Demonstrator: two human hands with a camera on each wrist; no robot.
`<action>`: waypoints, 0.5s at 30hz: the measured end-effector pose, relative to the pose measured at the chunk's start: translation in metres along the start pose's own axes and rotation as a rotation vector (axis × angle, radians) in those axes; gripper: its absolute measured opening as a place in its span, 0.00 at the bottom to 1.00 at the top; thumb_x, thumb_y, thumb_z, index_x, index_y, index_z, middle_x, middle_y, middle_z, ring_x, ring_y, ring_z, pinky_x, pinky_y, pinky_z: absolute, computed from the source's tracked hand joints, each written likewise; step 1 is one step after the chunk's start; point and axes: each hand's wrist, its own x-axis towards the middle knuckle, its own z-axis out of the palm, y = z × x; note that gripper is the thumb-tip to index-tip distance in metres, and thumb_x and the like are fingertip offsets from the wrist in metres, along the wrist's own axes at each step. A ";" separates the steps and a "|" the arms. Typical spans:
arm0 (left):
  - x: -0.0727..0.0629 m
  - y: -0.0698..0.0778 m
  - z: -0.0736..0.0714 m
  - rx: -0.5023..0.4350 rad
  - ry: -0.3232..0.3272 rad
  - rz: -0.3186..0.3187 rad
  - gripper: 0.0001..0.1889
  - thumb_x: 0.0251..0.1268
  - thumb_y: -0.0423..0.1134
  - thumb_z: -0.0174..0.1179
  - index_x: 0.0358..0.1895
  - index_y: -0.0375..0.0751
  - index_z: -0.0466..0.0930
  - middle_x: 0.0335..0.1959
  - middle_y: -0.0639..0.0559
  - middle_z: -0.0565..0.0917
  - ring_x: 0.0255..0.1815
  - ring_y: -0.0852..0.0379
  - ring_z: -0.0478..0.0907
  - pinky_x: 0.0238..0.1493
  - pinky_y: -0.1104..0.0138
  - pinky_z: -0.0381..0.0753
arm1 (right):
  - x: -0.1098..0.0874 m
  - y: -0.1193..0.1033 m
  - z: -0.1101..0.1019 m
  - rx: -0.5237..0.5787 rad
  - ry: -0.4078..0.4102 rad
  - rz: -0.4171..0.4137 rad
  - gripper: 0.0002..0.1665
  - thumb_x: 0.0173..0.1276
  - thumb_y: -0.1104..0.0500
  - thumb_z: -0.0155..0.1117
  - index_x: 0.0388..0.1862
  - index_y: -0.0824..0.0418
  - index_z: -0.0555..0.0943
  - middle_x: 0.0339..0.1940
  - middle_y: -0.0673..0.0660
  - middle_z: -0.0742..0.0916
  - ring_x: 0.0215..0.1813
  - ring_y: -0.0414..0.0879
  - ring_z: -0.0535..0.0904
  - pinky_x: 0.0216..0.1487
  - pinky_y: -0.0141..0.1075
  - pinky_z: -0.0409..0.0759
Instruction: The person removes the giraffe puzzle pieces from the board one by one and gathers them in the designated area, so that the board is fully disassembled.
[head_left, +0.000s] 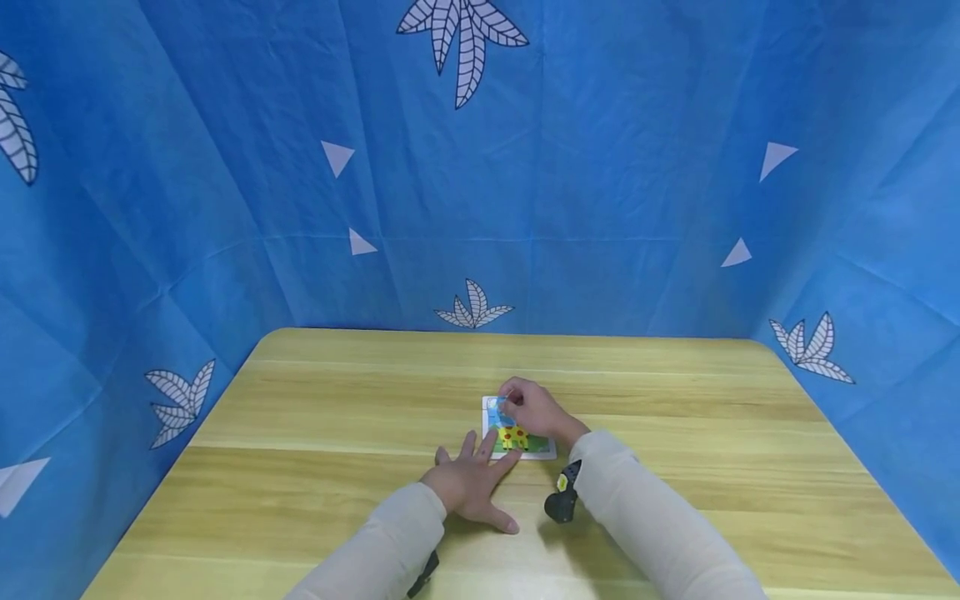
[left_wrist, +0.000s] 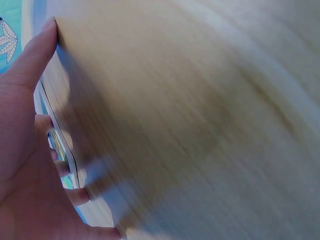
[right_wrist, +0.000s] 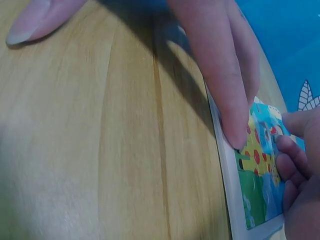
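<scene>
While the left hand [head_left: 472, 487] steadies only the near side of the puzzle [head_left: 513, 437], the most likely fault is a shift of the whole frame [right_wrist: 231, 185] across the table [head_left: 690, 408]. A push from the right hand [head_left: 536, 410], placed at the puzzle's one to two o'clock, would cause it, since no fingers are seen bracing the far edge. A second risk is that pieces [right_wrist: 253, 197] tip up or catch on a neighbour, should the curled fingers drag sideways or press one corner first. The right hand also covers part of the picture, so a misaligned piece beneath it could go unnoticed.

Hand condition: left, fingers straight and spread, gripping nothing, fingertips at the puzzle's six to eight o'clock; right, fingers curled with the thumb near them, though whether a piece is pinched cannot be told.

Item condition: the puzzle lies flat near the middle of the table, roughly half past five from the head view's centre. Its border is white. The print shows a yellow, red-spotted giraffe, blue toward ten o'clock and green toward six; seams are visible.
</scene>
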 end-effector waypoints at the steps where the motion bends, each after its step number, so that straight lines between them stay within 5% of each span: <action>1: 0.000 0.000 0.000 0.002 0.000 0.000 0.53 0.41 0.79 0.54 0.74 0.71 0.44 0.78 0.48 0.42 0.76 0.40 0.42 0.63 0.34 0.52 | 0.000 0.000 0.000 0.009 -0.001 0.006 0.08 0.71 0.60 0.54 0.46 0.60 0.77 0.35 0.54 0.80 0.32 0.44 0.74 0.34 0.36 0.74; 15: -0.002 -0.001 0.003 0.006 0.015 0.000 0.53 0.41 0.79 0.54 0.74 0.71 0.44 0.78 0.49 0.43 0.76 0.40 0.43 0.63 0.34 0.53 | 0.003 -0.003 0.012 0.029 0.077 0.076 0.05 0.70 0.60 0.57 0.42 0.59 0.75 0.26 0.53 0.77 0.24 0.44 0.70 0.27 0.34 0.70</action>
